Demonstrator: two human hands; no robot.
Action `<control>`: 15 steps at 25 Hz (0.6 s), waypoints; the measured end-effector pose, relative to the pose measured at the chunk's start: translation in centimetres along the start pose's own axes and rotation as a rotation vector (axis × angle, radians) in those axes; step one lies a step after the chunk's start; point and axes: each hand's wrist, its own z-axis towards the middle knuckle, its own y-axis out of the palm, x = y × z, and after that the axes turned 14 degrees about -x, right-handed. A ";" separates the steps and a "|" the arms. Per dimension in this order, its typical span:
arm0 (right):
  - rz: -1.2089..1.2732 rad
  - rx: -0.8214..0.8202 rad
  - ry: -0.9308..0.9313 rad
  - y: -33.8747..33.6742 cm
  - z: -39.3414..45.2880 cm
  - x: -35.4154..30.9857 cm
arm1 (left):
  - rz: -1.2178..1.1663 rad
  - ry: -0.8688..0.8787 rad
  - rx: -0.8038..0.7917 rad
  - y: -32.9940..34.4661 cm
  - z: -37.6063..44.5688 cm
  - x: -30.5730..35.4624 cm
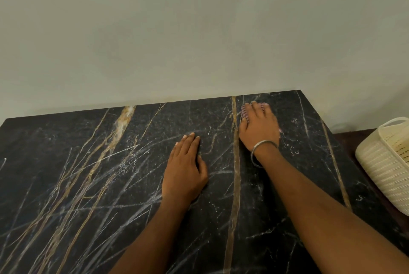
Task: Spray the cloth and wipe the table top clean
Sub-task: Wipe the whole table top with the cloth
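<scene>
The table top [88,174] is black marble with gold and white veins. My right hand [259,127] lies flat on a small pink striped cloth [244,111] near the table's far right corner, pressing it to the surface. Only the cloth's edges show past my fingers. A metal bangle circles that wrist. My left hand [184,169] rests flat on the marble at the middle of the table, fingers straight and together, holding nothing. No spray bottle is in view.
A pale wall [199,30] rises right behind the table's far edge. A cream plastic basket [385,163] with a handle stands on a lower dark surface off the table's right side.
</scene>
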 end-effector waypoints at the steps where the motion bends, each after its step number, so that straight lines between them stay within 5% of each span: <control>1: 0.002 -0.007 -0.040 0.2 -0.1 -0.8 | -0.001 -0.001 -0.004 -0.1 0.0 0.0; 9: -0.050 0.015 0.012 -0.5 2.7 3.0 | -0.010 0.003 0.001 0.0 0.0 -0.3; 15: 0.012 0.038 -0.033 -0.2 3.2 -1.3 | 0.007 0.000 0.010 0.1 0.0 -0.1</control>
